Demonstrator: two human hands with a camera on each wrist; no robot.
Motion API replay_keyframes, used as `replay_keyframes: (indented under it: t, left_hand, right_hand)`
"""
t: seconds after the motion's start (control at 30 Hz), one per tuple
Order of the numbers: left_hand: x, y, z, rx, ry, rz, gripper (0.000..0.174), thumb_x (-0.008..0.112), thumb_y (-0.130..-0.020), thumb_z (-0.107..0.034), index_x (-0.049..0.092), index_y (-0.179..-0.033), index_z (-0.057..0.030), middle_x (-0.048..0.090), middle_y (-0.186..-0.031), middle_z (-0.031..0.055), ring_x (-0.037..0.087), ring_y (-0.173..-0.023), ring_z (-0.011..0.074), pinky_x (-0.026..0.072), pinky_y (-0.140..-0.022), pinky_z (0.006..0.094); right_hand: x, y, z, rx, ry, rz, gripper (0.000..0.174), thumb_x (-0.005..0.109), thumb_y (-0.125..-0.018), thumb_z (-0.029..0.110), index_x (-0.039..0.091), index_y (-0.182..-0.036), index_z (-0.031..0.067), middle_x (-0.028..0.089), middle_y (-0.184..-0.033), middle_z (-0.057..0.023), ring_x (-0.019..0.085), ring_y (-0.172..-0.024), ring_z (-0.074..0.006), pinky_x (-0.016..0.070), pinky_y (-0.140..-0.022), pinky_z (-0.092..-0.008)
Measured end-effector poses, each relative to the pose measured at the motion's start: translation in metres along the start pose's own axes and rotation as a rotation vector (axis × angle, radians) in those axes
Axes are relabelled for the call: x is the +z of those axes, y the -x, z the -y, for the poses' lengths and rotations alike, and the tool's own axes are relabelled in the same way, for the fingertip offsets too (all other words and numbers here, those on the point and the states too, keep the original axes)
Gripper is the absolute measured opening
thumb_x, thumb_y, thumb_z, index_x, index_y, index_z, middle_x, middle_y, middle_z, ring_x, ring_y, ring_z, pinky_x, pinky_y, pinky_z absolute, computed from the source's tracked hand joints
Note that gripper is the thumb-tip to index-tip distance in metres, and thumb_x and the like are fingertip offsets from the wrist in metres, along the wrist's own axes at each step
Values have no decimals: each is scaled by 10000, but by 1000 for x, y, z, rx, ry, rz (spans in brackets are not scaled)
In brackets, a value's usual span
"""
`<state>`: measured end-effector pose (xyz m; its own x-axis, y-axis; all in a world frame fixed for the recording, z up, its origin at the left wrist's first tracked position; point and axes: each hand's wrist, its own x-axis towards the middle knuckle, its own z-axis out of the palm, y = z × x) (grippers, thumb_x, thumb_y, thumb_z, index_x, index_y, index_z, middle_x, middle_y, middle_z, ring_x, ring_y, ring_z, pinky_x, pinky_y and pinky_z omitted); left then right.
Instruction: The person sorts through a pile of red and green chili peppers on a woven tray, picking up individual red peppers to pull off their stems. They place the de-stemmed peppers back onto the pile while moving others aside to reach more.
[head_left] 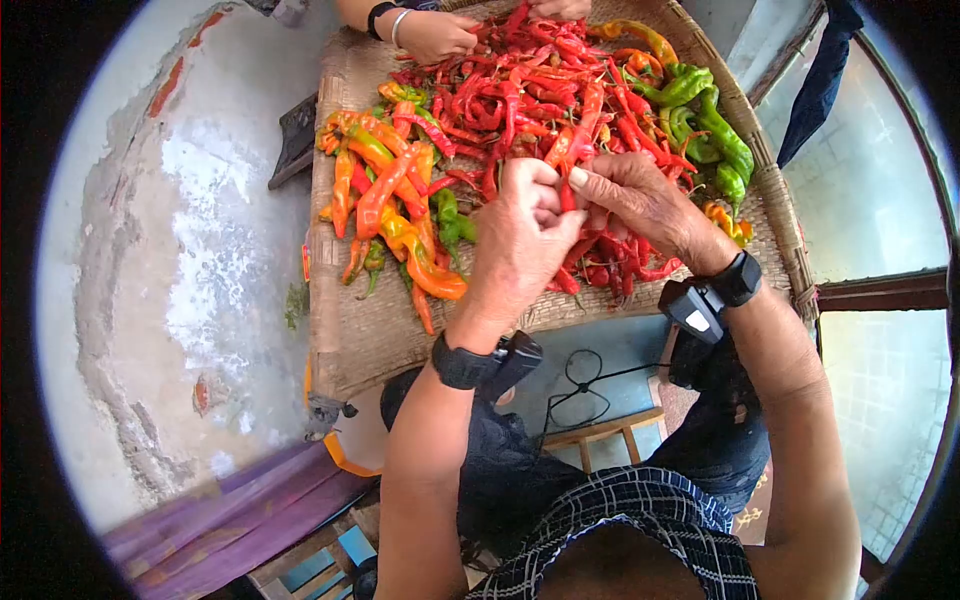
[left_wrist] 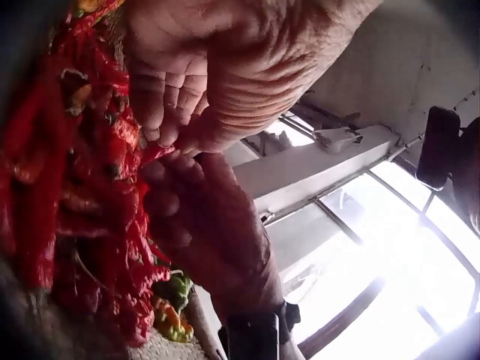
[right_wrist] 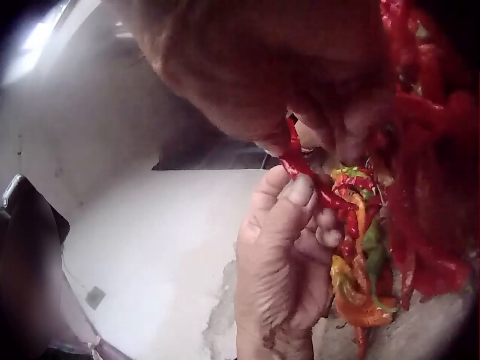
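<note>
Both hands meet over the front of a heap of red peppers (head_left: 520, 90). A thin red pepper (right_wrist: 328, 196) runs between them. The left hand (head_left: 525, 235) pinches it between thumb and fingers, as the right wrist view shows, with the left hand (right_wrist: 281, 262) below. From the other side the right hand (head_left: 645, 200) holds the same pepper's other end, its thumb and fingertips close to the left hand's. In the left wrist view the right hand (left_wrist: 214, 225) nearly touches the left hand (left_wrist: 247, 67); fingers hide most of the pepper.
A woven tray (head_left: 350, 350) bears the heap, orange and yellow peppers (head_left: 385, 190) at left and green peppers (head_left: 735, 150) at right. Another person's hands (head_left: 437, 36) are in the heap at the far edge. A wall stands left, a window right, a wooden stool (head_left: 600, 430) below.
</note>
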<state>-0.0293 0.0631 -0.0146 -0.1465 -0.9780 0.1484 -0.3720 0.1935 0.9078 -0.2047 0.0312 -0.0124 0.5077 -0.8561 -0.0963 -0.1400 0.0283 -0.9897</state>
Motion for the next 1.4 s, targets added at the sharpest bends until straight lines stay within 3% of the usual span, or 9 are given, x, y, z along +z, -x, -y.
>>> replay_keyframes:
  t: [0.27, 0.37, 0.47, 0.63, 0.73, 0.83, 1.1, 1.2, 1.4]
  left_hand:
    - [-6, 0, 9, 85, -44, 151, 213, 617, -859, -31, 536, -1053, 2, 681, -846, 120, 658, -713, 140, 534, -651, 272]
    - [-39, -13, 19, 4, -164, -39, 177, 560, -878, -32, 585, -1047, 13, 683, -907, 136, 668, -802, 172, 536, -690, 295]
    - [-63, -26, 44, 148, -622, -204, 206, 552, -852, -8, 603, -1051, -9, 668, -958, 174, 668, -842, 285, 530, -735, 375]
    - [-49, -45, 64, 174, -1095, -86, 269, 509, -826, 12, 614, -1068, -38, 622, -1081, 164, 643, -891, 363, 523, -736, 454]
    - [-38, -55, 79, 50, -1348, 94, 193, 507, -841, -45, 612, -1003, -56, 640, -1013, 165, 647, -890, 353, 528, -718, 436]
    - [-43, -60, 79, -15, -1303, 180, 163, 517, -836, -48, 610, -970, -63, 655, -946, 167, 651, -884, 342, 527, -709, 440]
    - [-42, -36, 30, 329, -742, -68, 171, 549, -830, -60, 603, -986, -16, 652, -862, 198, 654, -830, 340, 509, -700, 414]
    - [-28, -33, 25, 114, -82, 0, 213, 582, -860, -112, 589, -1032, 15, 657, -821, 133, 613, -679, 188, 488, -646, 328]
    - [-17, -22, 5, 9, 116, 50, 200, 607, -875, -88, 585, -1041, 20, 647, -827, 39, 547, -675, 66, 469, -595, 254]
  right_hand:
    - [-9, 1, 9, 63, 71, -16, 263, 633, -914, 286, 624, -816, 42, 585, -646, 14, 535, -528, -45, 429, -451, -194]
    - [-29, -9, 15, 19, 90, -64, 237, 609, -927, 274, 622, -864, 46, 611, -692, 11, 588, -589, -65, 488, -514, -208]
    - [-30, -25, 17, -269, -452, -328, 390, 575, -951, 251, 509, -1215, -29, 640, -957, -77, 637, -825, -138, 548, -749, -278]
    - [-29, -21, 4, -108, -227, -264, 480, 543, -968, 244, 432, -1358, -14, 656, -989, -71, 620, -830, -97, 516, -728, -233]
    - [-18, -9, 2, -111, -21, -200, 382, 545, -968, 247, 521, -1264, 6, 640, -881, -22, 590, -735, -60, 472, -645, -205]
    - [-15, 0, 2, -119, 62, -133, 372, 562, -962, 260, 539, -1231, 3, 628, -808, -5, 577, -677, -56, 465, -603, -200]
    - [-14, -2, -3, -136, 133, -127, 317, 602, -931, 210, 579, -1163, -5, 629, -806, -22, 579, -694, -72, 477, -602, -224]
    - [-7, -5, -11, -220, 197, -157, 295, 648, -890, 155, 603, -1123, -21, 646, -797, -57, 610, -716, -115, 498, -619, -266]
    - [4, -1, -1, -271, 391, -256, 285, 694, -835, 145, 630, -1081, 16, 648, -706, -116, 640, -654, -215, 505, -630, -335]
